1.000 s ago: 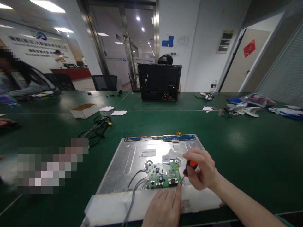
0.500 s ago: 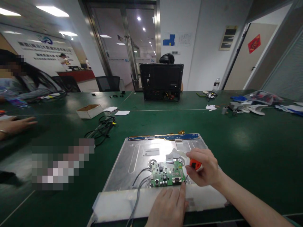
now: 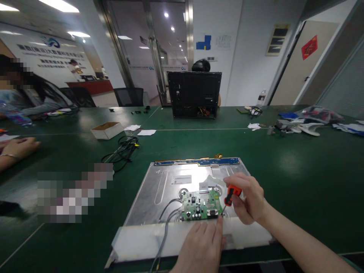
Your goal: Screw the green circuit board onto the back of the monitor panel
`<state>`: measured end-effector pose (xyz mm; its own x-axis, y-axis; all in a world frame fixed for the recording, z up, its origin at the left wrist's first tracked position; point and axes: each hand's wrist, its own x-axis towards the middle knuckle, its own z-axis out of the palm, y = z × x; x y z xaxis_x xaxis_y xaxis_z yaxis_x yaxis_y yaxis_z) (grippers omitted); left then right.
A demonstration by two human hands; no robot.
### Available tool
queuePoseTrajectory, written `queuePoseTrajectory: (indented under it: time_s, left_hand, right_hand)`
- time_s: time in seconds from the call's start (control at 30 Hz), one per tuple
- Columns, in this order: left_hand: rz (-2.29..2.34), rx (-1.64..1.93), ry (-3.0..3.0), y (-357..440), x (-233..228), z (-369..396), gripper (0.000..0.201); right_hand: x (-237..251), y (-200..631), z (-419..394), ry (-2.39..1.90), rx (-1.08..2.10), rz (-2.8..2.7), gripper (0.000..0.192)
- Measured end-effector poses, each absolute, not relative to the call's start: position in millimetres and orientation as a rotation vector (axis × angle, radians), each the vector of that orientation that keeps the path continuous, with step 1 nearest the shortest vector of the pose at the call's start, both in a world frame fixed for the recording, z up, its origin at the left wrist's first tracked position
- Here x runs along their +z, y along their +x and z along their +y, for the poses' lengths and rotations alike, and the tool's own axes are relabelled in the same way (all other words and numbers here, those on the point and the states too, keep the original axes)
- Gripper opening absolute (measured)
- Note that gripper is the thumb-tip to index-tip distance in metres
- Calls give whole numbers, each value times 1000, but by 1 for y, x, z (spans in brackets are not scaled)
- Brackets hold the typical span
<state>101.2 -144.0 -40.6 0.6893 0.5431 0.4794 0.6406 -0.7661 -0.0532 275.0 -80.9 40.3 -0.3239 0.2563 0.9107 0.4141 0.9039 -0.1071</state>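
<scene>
A silver metal-backed display panel (image 3: 150, 189) lies flat in front of me, with a green circuit board (image 3: 203, 206) on it. My right hand (image 3: 248, 197) grips an orange and black screwdriver (image 3: 231, 195), tilted so its tip meets the board's lower right corner. My left hand (image 3: 200, 246) lies palm down over the white strip (image 3: 142, 242) along the panel's near edge. Its index finger stretches to that same corner, close to the screwdriver tip. Grey cables (image 3: 166, 231) run from the board's left side toward me. Any screw under the tip is too small to make out.
Left of the panel lie a coil of black cable (image 3: 123, 149) and an open white box (image 3: 106, 131). A black monitor back (image 3: 195, 94) stands across the green table. Another person's hand (image 3: 21, 148) rests at far left. Bags and loose parts (image 3: 295, 127) lie at right.
My right-hand fingers have shifted on the screwdriver, showing more of its handle, while its tip stays at the board's corner. My left hand keeps its place. The view has tilted slightly.
</scene>
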Motion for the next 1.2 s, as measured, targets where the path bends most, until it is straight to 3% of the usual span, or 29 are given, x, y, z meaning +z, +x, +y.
queuePoseTrajectory:
  time_s: [0.6,1.2]
  left_hand:
    - [-936,-671,-2694,101,-42,-144,39]
    - [-939,-695,-2674,101,-42,-143,41]
  right_hand:
    - [38,276,-77,-419,-76,-1988,35]
    - [37,271,-78,-544,-231,-1889,26]
